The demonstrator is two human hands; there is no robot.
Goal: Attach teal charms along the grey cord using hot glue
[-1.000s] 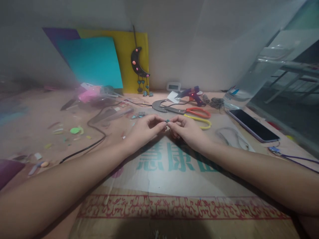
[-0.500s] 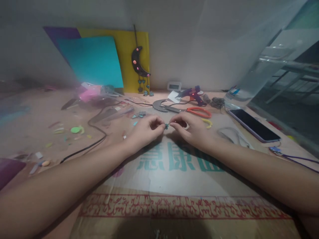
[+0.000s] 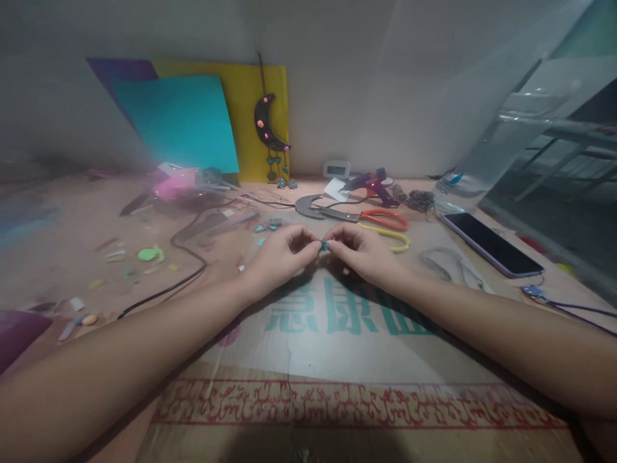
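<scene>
Between my two hands is a tiny teal piece (image 3: 324, 245), too small for me to make out its exact kind. The fingertips of my left hand (image 3: 292, 252) pinch its left side. My right hand (image 3: 359, 247) is closed too, with thumb and forefinger on its right side. Both hands are just above a pale sheet (image 3: 308, 354) with teal lettering. Several small teal pieces (image 3: 270, 225) lie behind my left hand. Just behind my right hand are scissors (image 3: 385, 220) with one orange and one yellow handle.
At the back are a glue gun (image 3: 373, 185) with a lit red light, a small white digital display (image 3: 336, 169) and coloured sheets (image 3: 178, 122) with a dark moon ornament (image 3: 267, 122). A phone (image 3: 491, 243) lies right. A black cord (image 3: 178, 280) and scraps lie left.
My right hand has moved slightly left, its fingertips now against the teal piece and close to my left fingers. More of the scissors' yellow handle shows. My left hand has barely moved.
</scene>
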